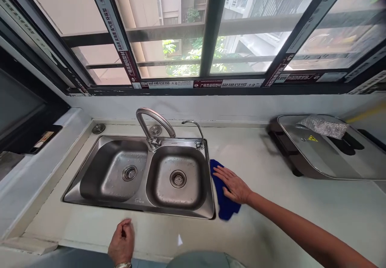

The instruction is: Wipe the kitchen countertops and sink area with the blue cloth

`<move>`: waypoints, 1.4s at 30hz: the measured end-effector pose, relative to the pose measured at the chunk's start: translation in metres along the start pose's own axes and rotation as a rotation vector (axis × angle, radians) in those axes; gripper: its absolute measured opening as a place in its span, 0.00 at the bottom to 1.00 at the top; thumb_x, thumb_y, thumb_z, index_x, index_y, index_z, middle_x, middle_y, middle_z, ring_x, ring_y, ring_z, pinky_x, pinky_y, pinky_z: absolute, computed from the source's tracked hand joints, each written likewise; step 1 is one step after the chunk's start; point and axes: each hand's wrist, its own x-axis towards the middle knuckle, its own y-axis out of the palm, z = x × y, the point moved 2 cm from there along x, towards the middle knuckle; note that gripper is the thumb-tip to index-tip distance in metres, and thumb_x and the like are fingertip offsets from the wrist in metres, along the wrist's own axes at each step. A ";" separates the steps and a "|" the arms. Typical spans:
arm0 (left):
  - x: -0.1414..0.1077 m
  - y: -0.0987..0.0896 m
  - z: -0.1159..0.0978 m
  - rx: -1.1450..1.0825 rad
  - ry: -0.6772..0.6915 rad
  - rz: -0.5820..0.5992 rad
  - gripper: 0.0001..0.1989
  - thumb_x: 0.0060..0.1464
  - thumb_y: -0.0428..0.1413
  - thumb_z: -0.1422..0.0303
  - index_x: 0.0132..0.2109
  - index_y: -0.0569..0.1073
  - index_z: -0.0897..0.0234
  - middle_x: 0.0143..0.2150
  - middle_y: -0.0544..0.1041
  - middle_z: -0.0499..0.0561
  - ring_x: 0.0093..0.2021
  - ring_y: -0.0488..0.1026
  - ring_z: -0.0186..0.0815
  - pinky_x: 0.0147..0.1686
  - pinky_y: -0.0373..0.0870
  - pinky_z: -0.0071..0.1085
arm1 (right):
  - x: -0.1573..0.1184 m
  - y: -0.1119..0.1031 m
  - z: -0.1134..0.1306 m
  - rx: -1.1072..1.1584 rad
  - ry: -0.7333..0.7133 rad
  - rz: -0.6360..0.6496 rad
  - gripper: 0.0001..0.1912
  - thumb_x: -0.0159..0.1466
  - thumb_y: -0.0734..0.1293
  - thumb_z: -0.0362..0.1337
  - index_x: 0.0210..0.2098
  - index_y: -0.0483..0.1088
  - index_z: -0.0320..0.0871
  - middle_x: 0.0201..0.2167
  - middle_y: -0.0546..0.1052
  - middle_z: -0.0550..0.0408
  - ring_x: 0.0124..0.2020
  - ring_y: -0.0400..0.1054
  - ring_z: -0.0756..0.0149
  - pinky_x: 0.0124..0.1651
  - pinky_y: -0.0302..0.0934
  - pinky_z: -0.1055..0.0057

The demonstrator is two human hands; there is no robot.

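Observation:
My right hand (233, 184) lies flat with fingers stretched out on a dark blue cloth (226, 208). The cloth is spread on the pale countertop (256, 155), right beside the right edge of the steel double sink (141, 209). My left hand (122, 238) rests at the counter's front edge, below the sink, with its fingers curled in. Nothing shows in the left hand. Both sink basins hold only scattered water drops and their drain strainers. Part of the cloth is hidden beneath my right palm.
A curved tap (155, 117) and a thin small spout (197, 128) rise behind the basins. On the right sits an electric pan with a glass lid (325, 155), a crumpled silvery wrap (325, 126) on top. A dark-framed window (208, 85) runs along the back; a phone-like object (46, 138) lies left.

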 end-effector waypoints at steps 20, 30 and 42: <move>-0.004 -0.002 0.008 -0.094 0.059 0.027 0.18 0.60 0.44 0.62 0.44 0.78 0.59 0.32 0.79 0.52 0.29 0.70 0.36 0.29 0.59 0.30 | 0.050 0.017 -0.029 -0.213 0.175 -0.147 0.35 0.62 0.55 0.35 0.69 0.52 0.42 0.70 0.59 0.49 0.72 0.48 0.56 0.72 0.52 0.48; -0.005 0.003 0.009 -0.097 0.137 -0.027 0.17 0.59 0.46 0.65 0.43 0.79 0.61 0.31 0.78 0.53 0.32 0.69 0.36 0.30 0.57 0.30 | -0.092 0.010 0.019 -0.093 0.018 -0.002 0.39 0.62 0.56 0.35 0.72 0.44 0.46 0.73 0.51 0.52 0.74 0.43 0.55 0.73 0.49 0.47; -0.003 0.009 0.013 -0.061 0.129 -0.049 0.17 0.58 0.46 0.65 0.43 0.79 0.62 0.28 0.76 0.50 0.28 0.64 0.33 0.29 0.55 0.30 | -0.116 0.010 0.058 -0.095 -0.042 0.089 0.46 0.55 0.59 0.32 0.72 0.43 0.42 0.74 0.48 0.48 0.74 0.42 0.51 0.73 0.48 0.44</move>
